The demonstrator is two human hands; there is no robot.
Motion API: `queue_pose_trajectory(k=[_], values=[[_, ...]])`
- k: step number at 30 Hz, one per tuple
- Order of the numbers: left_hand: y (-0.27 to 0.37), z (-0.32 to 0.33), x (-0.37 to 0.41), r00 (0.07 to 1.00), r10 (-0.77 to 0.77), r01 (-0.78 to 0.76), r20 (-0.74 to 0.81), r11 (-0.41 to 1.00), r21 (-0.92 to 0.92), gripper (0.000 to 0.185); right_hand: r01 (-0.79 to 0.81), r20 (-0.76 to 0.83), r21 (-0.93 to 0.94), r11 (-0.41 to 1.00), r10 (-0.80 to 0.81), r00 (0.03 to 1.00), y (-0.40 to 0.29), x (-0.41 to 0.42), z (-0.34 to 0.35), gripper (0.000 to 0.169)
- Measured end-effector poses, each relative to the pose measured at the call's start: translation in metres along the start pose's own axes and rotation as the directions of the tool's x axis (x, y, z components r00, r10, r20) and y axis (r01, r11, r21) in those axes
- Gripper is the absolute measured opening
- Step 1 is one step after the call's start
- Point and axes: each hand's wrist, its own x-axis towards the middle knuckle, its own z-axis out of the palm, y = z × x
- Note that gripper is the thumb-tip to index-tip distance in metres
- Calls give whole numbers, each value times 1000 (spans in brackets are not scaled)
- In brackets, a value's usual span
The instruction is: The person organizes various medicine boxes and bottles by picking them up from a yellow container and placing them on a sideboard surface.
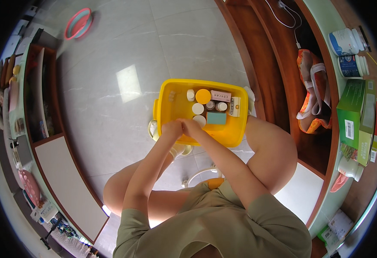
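A yellow plastic bin [244, 124] stands before me, between my knees. My left hand [172, 129] and my right hand [190, 127] meet over its near rim, towards the left corner. Their fingers are curled and mostly hidden, so I cannot tell whether they hold anything. Inside the bin, a jar with a yellow lid [203, 96] is beside a small white bottle [191, 95] and a pink box [220, 96]. A teal box [216, 118], a white-and-yellow carton [235, 107] and several white-capped containers [198, 108] sit close by. The bin's left part shows bare yellow floor.
To the right, a wooden cabinet [266, 64] holds an orange patterned bag [308, 93]. Above it stand white tubs [342, 42] and a green box [351, 108]. A low cabinet [67, 174] runs along the left. A pink-and-grey basin [78, 24] rests on the tiled floor.
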Motion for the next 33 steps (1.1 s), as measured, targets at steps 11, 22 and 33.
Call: queue_pose_trajectory(k=[11, 22, 33], values=[[16, -18, -50, 959, -41, 45, -281, 999, 6, 41, 25, -79, 66, 998, -20, 997, -47, -23, -66, 26], [41, -27, -140, 733, -19, -202, -680, 948, -244, 58, 126, -319, 34, 991, -108, 942, -100, -83, -133, 29], [92, -17, -182, 591, -161, -524, -791, 669, -527, 49, 256, -394, 55, 965, -215, 894, -135, -179, -196, 35]])
